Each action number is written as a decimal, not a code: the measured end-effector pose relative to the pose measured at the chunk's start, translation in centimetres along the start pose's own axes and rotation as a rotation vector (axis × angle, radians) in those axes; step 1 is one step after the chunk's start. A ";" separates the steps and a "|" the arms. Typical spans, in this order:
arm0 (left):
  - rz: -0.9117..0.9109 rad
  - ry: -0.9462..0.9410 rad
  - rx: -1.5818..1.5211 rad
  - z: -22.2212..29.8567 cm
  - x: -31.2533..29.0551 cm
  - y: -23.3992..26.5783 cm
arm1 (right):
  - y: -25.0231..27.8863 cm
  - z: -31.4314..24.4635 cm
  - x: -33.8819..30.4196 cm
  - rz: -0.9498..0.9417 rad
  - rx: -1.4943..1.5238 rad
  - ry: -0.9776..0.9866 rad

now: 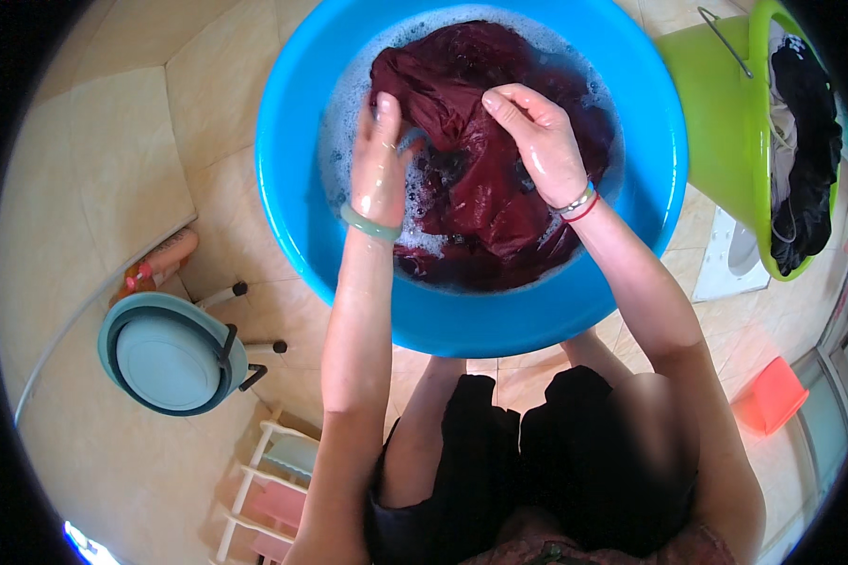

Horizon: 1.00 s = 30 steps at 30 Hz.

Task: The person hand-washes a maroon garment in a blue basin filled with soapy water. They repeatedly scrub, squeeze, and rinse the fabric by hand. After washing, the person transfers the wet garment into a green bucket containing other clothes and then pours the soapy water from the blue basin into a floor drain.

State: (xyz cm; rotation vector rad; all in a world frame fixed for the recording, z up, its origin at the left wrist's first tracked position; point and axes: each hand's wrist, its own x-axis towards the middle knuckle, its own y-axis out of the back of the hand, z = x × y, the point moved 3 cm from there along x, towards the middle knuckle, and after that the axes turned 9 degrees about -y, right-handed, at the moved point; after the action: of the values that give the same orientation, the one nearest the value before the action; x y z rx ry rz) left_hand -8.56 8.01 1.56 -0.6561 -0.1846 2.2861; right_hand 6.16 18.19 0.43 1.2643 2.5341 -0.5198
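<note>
A big blue plastic basin (499, 325) stands on the tiled floor in front of me, holding soapy water and a wet dark red garment (485, 198). My left hand (379, 160), with a pale green bangle on the wrist, presses against a bunched fold of the cloth at the left. My right hand (537, 141), wearing a red string and a beaded band, grips the fabric near the top of the heap. Foam rings the cloth along the basin's inner wall.
A green bucket (725, 113) with dark and light clothes hanging over its rim stands at the right. A pale blue folding stool (165, 353) and an orange bottle (155, 264) sit at the left. A small red stool (773, 395) lies lower right, a white rack (264, 490) lower left.
</note>
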 end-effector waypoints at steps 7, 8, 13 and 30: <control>-0.184 0.172 0.260 -2.4 -1.4 0.4 | 2.2 -0.9 0.3 -0.134 0.466 -0.257; -0.138 0.092 0.209 -2.2 -1.3 -0.1 | 2.1 -0.8 -0.1 -0.147 0.514 -0.296; -0.191 0.124 0.114 -2.7 -2.3 -2.4 | 1.1 -0.6 -1.3 -0.179 0.591 -0.370; -0.025 0.067 -0.429 -11.3 -3.9 2.1 | -6.2 -0.4 -6.3 -0.099 -0.767 0.549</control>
State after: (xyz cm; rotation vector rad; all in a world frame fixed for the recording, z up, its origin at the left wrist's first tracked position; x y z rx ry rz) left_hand -1.81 3.06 -7.21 -0.9380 -0.6595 2.2117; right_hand 4.80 10.46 4.43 1.0577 2.7540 0.8335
